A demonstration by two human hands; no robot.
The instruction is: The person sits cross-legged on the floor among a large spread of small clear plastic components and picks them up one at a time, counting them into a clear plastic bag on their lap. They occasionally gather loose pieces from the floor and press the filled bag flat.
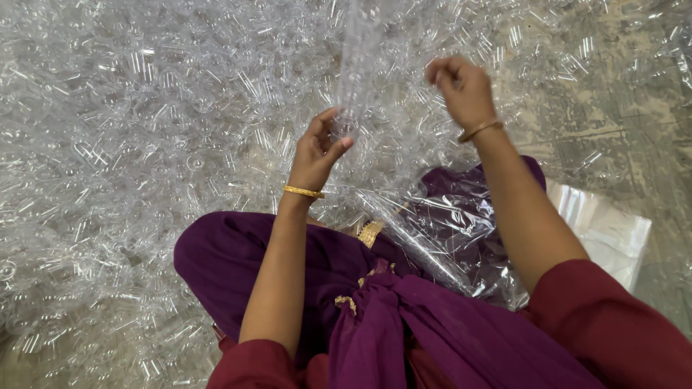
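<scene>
Clear plastic bag [461,238] across lap

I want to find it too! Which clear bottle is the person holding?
Start at the big heap of clear bottles covering the floor, then find the left hand with the gold bangle above the purple lap. The bottle stands upright from its fingers, lifted above the heap while the others lie flat.

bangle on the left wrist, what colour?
Gold. The bangle on the left hand wrist shows best in the head view, against purple fabric.

Left hand [317,148] pinching, right hand [461,86] curled
</scene>
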